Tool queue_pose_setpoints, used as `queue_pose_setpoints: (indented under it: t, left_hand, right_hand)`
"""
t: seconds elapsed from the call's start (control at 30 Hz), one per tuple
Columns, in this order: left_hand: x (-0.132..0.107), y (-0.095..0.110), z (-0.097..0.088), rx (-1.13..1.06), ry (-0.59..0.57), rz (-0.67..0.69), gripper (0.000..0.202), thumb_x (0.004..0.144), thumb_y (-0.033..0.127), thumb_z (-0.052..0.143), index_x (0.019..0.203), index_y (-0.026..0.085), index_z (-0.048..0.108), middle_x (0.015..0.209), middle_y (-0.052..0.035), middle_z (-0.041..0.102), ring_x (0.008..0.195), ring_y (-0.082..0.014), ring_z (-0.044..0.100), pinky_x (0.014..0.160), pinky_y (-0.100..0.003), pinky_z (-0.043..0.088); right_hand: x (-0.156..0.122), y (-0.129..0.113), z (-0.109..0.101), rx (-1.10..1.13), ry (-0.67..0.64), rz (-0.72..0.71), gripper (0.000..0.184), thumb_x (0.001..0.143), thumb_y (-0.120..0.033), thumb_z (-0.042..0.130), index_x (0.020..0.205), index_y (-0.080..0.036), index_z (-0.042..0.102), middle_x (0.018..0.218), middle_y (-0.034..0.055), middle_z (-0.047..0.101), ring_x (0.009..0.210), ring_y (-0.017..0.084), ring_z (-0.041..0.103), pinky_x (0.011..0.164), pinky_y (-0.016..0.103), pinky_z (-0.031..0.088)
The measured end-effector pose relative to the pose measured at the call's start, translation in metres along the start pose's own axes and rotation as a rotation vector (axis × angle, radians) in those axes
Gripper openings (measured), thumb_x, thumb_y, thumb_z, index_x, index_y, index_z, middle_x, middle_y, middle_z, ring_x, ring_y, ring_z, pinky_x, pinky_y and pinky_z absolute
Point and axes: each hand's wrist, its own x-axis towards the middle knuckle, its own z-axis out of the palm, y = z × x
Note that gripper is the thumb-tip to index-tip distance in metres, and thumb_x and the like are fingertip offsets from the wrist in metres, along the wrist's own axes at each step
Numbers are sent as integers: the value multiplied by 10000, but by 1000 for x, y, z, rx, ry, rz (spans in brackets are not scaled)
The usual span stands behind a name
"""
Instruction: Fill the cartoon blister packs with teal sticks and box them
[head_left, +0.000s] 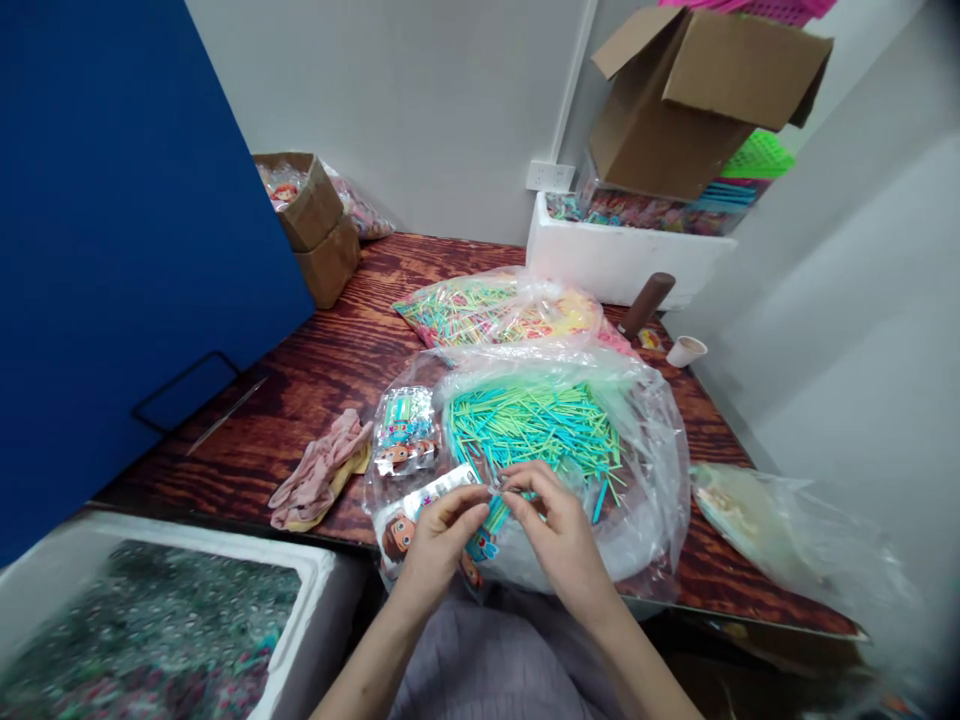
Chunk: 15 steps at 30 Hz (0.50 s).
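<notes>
My left hand [447, 528] and my right hand [556, 520] meet over the near edge of a large clear plastic bag. Both pinch the top edge of a small printed packet [484, 546], which hangs between them with green and blue sticks showing and a cartoon figure. Beyond my fingers, many thin green and blue sticks [536, 425] lie loose in the big bag [652, 430]. A filled silver cartoon packet [406, 432] rests to the left. More printed packets [397, 532] lie partly under my left hand.
Pink and yellow gloves [322, 470] lie at left on the wooden table [262, 440]. A bag of coloured sticks [480, 310] sits behind. At right are a brown cylinder [646, 303], a paper cup [686, 351] and a plastic bag [757, 510]. A foam box [304, 585] stands lower left.
</notes>
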Motion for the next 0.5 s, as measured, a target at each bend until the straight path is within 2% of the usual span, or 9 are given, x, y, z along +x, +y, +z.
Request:
queue_pose_setpoints:
  t: [0.13,0.23,0.33,0.4,0.5]
  left_hand:
    - [-1,6,-3,-92,-160,-77,337,714,396,774,981,196,740,936,-50,739,884,-202,658,808,-301,498]
    - [-3,15,-8,-124,-290,-124,354,732,433,762,986,188,741,906,-47,721,846,-191,647,773,-285,482]
    - [-2,26,-16,-127,-390,-126,346,754,444,745,979,181,750,907,-55,720,869,-201,646,827,-304,476]
    - [2,35,-22,-117,-398,-120,293,748,401,759,943,183,753,908,-49,721,861,-191,645,846,-303,474]
    - [15,51,-35,-117,-275,-129,200,705,330,792,822,181,728,786,-12,695,704,-138,617,707,-253,483]
  right_hand:
    - [-2,-4,-2,-18,-58,-57,149,907,-186,551,820,-241,658,1035,51,634,1034,220,589,893,344,466]
    - [-4,-11,-1,-2,-118,-105,174,933,-202,535,890,-265,691,1069,49,628,1055,219,587,913,348,460]
    - [-7,-18,2,32,-147,-155,181,949,-227,531,955,-293,699,1083,40,631,1065,211,590,922,340,463]
    - [-10,-18,5,79,-114,-144,193,944,-247,546,1071,-314,675,1127,42,633,1080,216,591,930,347,471]
    - [-14,-7,7,198,-2,-22,294,938,-298,560,1230,-304,589,1191,64,638,1063,225,614,895,352,503]
